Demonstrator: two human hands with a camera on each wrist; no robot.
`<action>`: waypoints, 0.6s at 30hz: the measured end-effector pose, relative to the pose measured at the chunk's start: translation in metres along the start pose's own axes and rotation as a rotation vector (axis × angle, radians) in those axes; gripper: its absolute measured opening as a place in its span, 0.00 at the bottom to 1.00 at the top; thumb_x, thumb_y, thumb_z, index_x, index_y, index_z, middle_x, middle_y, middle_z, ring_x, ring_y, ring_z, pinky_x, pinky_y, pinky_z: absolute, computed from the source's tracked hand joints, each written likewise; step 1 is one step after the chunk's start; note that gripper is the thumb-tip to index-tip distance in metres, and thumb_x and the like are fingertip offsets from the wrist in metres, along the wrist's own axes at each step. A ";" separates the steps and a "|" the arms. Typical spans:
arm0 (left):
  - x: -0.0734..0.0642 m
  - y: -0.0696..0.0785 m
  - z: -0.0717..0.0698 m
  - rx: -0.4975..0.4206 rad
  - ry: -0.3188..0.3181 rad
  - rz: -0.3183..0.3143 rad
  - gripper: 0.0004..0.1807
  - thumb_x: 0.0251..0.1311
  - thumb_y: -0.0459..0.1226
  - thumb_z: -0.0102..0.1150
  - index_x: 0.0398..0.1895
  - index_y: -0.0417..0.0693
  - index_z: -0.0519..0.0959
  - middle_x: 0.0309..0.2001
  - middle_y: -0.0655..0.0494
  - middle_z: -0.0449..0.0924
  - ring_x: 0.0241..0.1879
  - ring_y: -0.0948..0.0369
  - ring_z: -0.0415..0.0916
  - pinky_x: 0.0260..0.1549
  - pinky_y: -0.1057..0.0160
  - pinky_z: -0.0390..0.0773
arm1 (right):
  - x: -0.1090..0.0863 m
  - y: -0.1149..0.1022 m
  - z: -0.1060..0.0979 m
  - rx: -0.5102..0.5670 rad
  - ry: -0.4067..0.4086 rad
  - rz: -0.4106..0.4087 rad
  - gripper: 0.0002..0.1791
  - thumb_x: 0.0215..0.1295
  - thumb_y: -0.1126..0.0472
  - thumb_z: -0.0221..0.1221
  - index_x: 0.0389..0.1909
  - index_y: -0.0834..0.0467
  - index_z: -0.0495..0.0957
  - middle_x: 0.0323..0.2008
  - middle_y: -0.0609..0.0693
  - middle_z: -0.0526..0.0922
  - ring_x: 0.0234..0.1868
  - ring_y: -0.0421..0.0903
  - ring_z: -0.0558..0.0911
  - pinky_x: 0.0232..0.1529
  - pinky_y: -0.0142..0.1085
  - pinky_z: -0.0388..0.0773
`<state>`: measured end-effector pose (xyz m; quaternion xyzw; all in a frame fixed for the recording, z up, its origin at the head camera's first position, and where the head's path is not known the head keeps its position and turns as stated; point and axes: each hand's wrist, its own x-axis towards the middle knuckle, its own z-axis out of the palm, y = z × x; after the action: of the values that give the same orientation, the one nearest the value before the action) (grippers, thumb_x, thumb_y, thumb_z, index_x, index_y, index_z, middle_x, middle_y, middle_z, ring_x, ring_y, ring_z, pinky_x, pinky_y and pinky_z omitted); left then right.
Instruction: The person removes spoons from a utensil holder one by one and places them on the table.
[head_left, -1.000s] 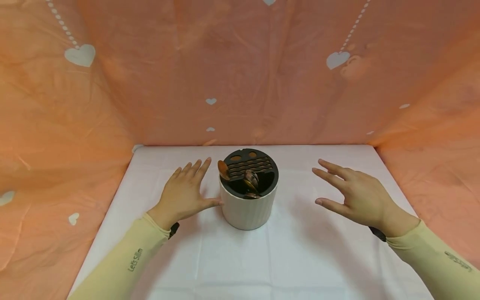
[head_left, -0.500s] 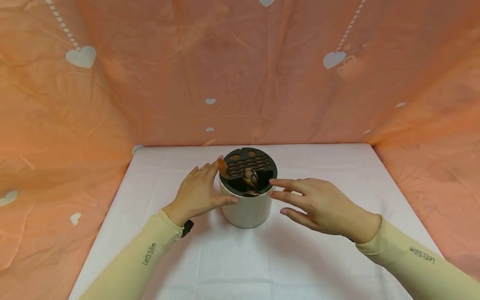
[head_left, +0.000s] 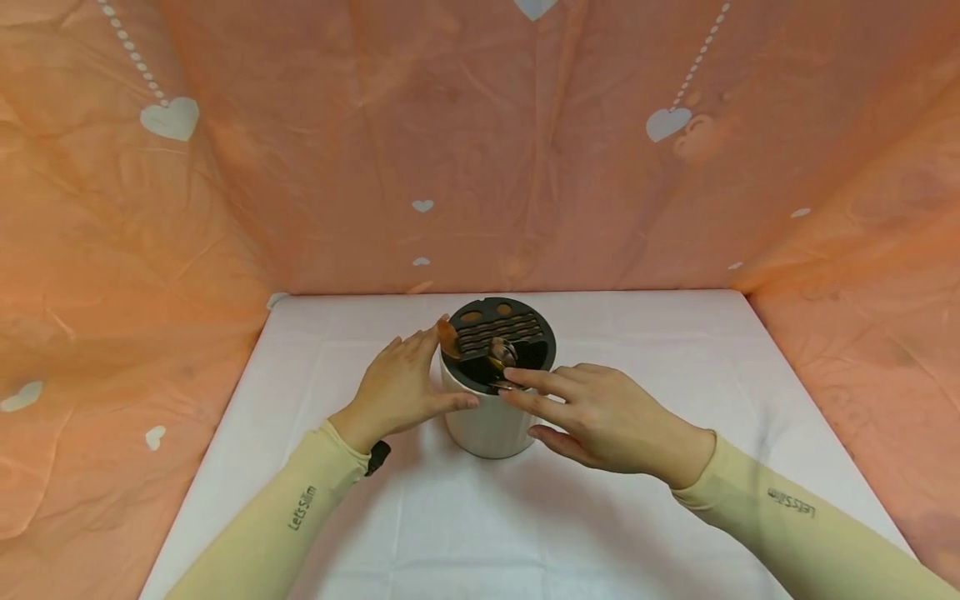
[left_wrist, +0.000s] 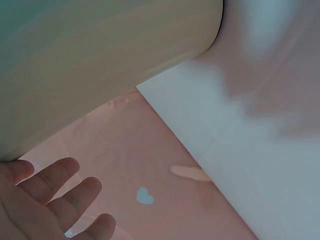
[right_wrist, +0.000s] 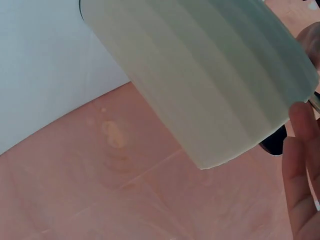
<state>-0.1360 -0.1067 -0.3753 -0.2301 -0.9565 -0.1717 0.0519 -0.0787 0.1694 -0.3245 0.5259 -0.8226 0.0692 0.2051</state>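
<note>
A white ribbed utensil holder (head_left: 487, 432) with a black slotted lid (head_left: 487, 309) stands upright on the table. An orange-brown wooden spoon (head_left: 448, 340) leans out at its left rim, and shiny metal spoons (head_left: 504, 350) sit in the front opening. My left hand (head_left: 401, 387) rests against the holder's left side, thumb across the front, the other fingers (left_wrist: 82, 195) extended in the left wrist view. My right hand (head_left: 603, 417) reaches over the front rim, its index and middle fingertips right at the metal utensils, thumb apart below. The right wrist view shows these fingers (right_wrist: 297, 180) beside the rim.
White cloth covers the table (head_left: 637, 333). An orange-pink curtain (head_left: 480, 167) with white hearts hangs behind it and along both sides. Both forearms wear pale yellow sleeves (head_left: 262, 517).
My right hand has come in from the right to the holder's front opening. My left hand has shifted slightly right, against the holder's side. The holder stays in place.
</note>
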 end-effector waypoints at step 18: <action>0.000 0.000 0.000 -0.002 -0.020 -0.023 0.65 0.33 0.79 0.44 0.72 0.49 0.47 0.64 0.48 0.62 0.63 0.50 0.59 0.62 0.48 0.51 | 0.021 0.001 -0.014 -0.179 0.266 -0.122 0.18 0.66 0.63 0.47 0.52 0.59 0.78 0.52 0.51 0.78 0.30 0.46 0.79 0.24 0.35 0.75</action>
<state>-0.1355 -0.1065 -0.3755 -0.2210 -0.9593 -0.1709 0.0401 -0.0830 0.1573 -0.3029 0.5406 -0.7576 0.0522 0.3620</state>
